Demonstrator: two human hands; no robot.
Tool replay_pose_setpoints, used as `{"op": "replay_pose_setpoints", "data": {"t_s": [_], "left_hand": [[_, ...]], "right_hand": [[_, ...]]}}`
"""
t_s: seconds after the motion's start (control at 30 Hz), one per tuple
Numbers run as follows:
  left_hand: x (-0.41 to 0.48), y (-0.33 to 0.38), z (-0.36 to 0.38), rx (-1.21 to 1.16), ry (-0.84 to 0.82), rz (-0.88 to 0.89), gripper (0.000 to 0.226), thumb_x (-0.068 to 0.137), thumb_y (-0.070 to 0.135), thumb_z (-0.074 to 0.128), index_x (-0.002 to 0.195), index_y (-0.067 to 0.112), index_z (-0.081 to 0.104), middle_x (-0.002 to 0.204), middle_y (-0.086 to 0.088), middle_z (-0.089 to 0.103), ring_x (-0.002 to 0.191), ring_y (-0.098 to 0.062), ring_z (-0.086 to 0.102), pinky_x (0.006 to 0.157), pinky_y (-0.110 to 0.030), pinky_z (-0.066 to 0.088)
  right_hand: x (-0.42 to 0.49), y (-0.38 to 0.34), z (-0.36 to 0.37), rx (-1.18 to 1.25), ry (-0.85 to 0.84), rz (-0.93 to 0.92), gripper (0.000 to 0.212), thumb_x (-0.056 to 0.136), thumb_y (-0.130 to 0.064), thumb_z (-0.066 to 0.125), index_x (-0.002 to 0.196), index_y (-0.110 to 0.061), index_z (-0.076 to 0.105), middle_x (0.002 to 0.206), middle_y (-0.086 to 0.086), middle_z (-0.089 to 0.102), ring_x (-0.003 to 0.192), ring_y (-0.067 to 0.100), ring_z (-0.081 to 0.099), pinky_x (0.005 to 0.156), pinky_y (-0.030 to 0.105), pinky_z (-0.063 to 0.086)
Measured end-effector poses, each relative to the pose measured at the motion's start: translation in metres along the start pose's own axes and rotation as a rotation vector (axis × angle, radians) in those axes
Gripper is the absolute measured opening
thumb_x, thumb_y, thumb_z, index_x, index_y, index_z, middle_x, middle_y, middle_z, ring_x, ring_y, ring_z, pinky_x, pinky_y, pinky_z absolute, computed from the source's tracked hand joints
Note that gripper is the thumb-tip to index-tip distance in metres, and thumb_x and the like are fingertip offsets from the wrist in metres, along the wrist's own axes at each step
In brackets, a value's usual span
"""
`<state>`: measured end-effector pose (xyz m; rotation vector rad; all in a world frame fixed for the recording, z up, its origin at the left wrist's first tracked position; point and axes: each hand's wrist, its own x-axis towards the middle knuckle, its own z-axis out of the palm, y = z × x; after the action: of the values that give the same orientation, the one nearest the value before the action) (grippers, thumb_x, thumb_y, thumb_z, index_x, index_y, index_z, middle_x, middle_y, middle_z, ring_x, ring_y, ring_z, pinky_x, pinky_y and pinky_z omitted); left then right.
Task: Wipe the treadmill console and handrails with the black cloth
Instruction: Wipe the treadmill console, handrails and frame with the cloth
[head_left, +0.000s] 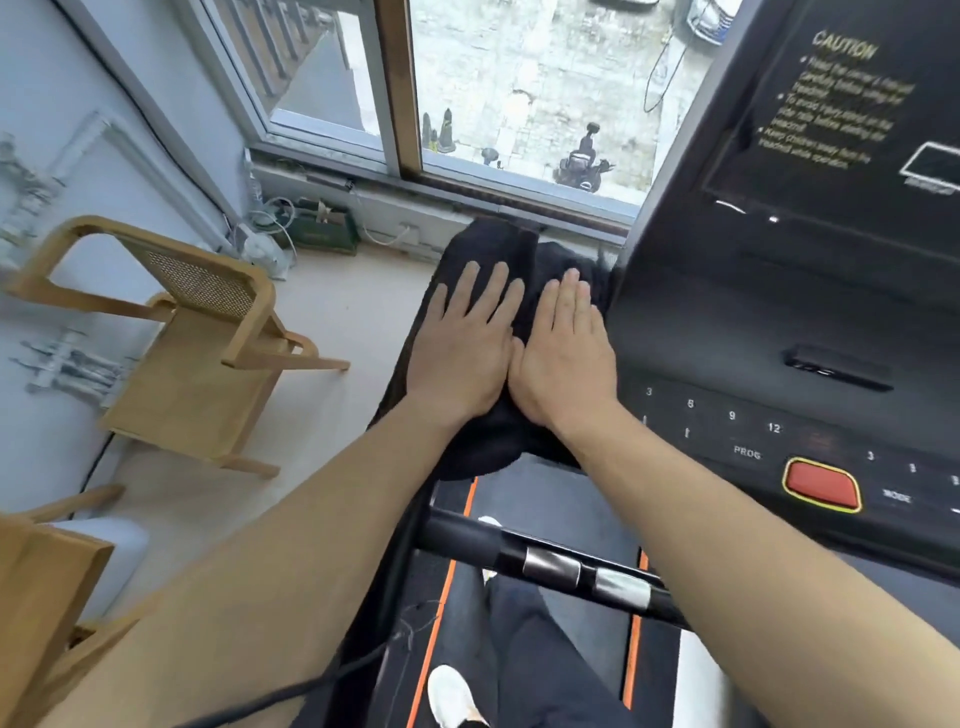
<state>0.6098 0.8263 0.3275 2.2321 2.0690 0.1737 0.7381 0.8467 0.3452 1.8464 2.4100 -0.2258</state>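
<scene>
The black cloth (488, 249) lies draped over the left end of the treadmill console (779, 322). My left hand (462, 348) and my right hand (566, 353) rest flat on it, side by side, palms down, fingers straight and pointing toward the window. The thumbs touch in the middle. The cloth's lower edge hangs below my wrists. A black handrail (561, 564) with two silver sensor plates crosses under my right forearm. The console's red button (821, 483) and number keys sit to the right of my hands.
A wooden chair (208, 332) stands on the floor to the left, and a second chair's edge (41, 587) shows at the lower left. A window (519, 104) is straight ahead. The treadmill belt with orange stripes (447, 597) and my shoe (452, 696) are below.
</scene>
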Motion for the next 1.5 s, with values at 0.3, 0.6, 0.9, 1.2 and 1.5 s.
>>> {"op": "replay_pose_setpoints", "data": {"t_s": [0.3, 0.6, 0.9, 1.2, 1.5], "left_hand": [[-0.064, -0.018, 0.0, -0.18, -0.058, -0.051, 0.054, 0.106, 0.031, 0.027, 0.158, 0.023, 0.018, 0.168, 0.004, 0.004, 0.154, -0.024, 0.002, 0.121, -0.044, 0.021], [-0.033, -0.003, -0.009, -0.233, -0.046, -0.21, 0.059, 0.104, 0.041, 0.03, 0.158, 0.021, 0.02, 0.168, -0.002, 0.006, 0.153, -0.029, 0.007, 0.121, -0.048, 0.021], [-0.046, 0.029, -0.003, -0.154, -0.002, -0.291, 0.065, 0.098, 0.044, 0.037, 0.157, 0.022, 0.019, 0.168, 0.001, 0.006, 0.154, -0.024, 0.004, 0.123, -0.049, 0.012], [-0.022, 0.005, -0.019, -0.426, -0.046, -0.446, 0.08, 0.089, 0.045, 0.057, 0.155, 0.032, 0.014, 0.167, 0.0, 0.005, 0.15, -0.024, 0.019, 0.117, -0.048, 0.029], [-0.016, 0.004, -0.017, -0.334, -0.094, -0.413, 0.104, 0.073, 0.059, 0.061, 0.156, 0.029, 0.007, 0.167, -0.004, 0.002, 0.148, -0.031, 0.021, 0.116, -0.047, 0.03]], "right_hand": [[-0.067, -0.028, 0.014, 0.099, 0.109, -0.109, 0.054, 0.097, -0.036, 0.033, 0.135, -0.003, 0.053, 0.136, 0.014, 0.06, 0.126, 0.029, 0.054, 0.115, 0.042, 0.03], [-0.058, -0.014, -0.007, 0.05, 0.083, -0.257, 0.011, 0.086, -0.016, 0.052, 0.083, -0.01, 0.061, 0.071, 0.007, 0.065, 0.065, 0.032, 0.063, 0.064, 0.038, 0.039], [-0.051, 0.015, -0.004, -0.247, 0.147, -0.372, 0.041, 0.097, -0.025, 0.036, 0.091, 0.001, 0.067, 0.08, 0.018, 0.065, 0.077, 0.036, 0.057, 0.107, 0.054, 0.035], [-0.033, 0.003, 0.0, -0.015, 0.034, -0.387, 0.052, 0.096, -0.037, 0.03, 0.126, -0.01, 0.061, 0.118, 0.008, 0.07, 0.122, 0.024, 0.057, 0.123, 0.043, 0.013], [-0.051, 0.025, -0.022, -0.226, 0.0, -0.41, 0.065, 0.098, -0.051, 0.032, 0.124, 0.003, 0.058, 0.112, 0.013, 0.069, 0.104, 0.029, 0.064, 0.123, 0.054, 0.006]]}}
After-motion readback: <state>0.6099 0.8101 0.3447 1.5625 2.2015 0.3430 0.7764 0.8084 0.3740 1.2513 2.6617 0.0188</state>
